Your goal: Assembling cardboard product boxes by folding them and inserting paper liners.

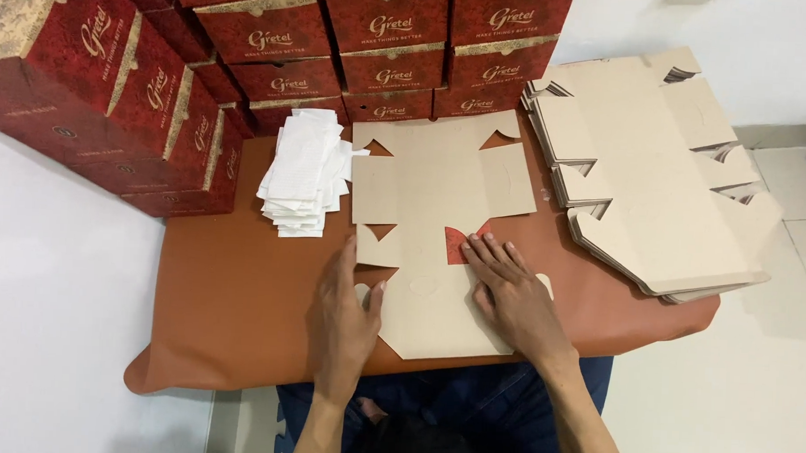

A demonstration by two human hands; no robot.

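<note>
1. I see one unfolded die-cut box blank (432,219) lying flat, plain tan side up, on the brown mat (230,310). It has notched flaps along both sides, and a small red printed corner shows where a flap folds over near its right edge.
2. My left hand (342,318) rests flat on the blank's near left edge, fingers straight and together, gripping nothing.
3. My right hand (512,293) presses flat on the blank's near right part, fingers slightly spread, fingertips at the red corner; it clasps nothing.
4. Count: one blank under my hands, one stack of flat blanks (655,173) to the right, one pile of white paper slips (305,171) just left of the blank, and many assembled red boxes (276,34) stacked behind; I cannot count them exactly.
5. The blank's long axis runs away from me, far end touching the red boxes.
</note>
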